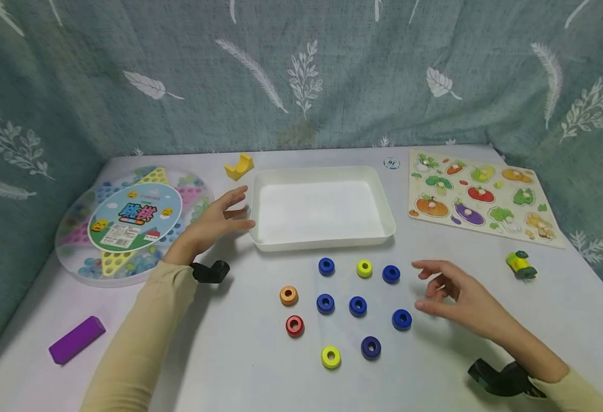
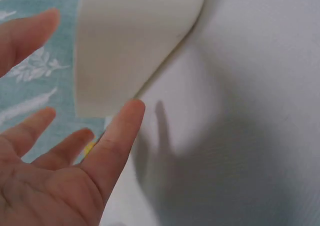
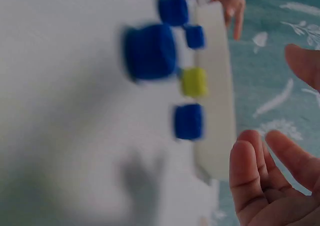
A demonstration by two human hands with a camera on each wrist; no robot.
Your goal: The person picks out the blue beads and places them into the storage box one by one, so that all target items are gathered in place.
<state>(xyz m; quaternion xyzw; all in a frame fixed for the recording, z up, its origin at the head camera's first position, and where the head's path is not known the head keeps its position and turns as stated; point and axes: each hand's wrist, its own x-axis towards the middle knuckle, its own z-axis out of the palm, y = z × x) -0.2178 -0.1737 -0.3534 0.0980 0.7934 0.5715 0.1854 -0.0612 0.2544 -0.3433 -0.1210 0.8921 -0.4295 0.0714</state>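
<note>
A shallow white tray lies at the middle of the table. At its left side is my left hand, fingers extended and grasping nothing; whether a fingertip touches the tray wall I cannot tell. Several small rings lie in front of the tray: blue ones such as a blue ring, a yellow-green ring and another yellow-green ring, an orange ring and a red ring. To the right of them my right hand hovers with loosely bent fingers and holds nothing, nearest a blue ring.
On the left are a round Chinese checkers box and a purple block. A yellow arched block lies behind the left hand. On the right are a vegetable puzzle board, a round chip and a small green-yellow toy.
</note>
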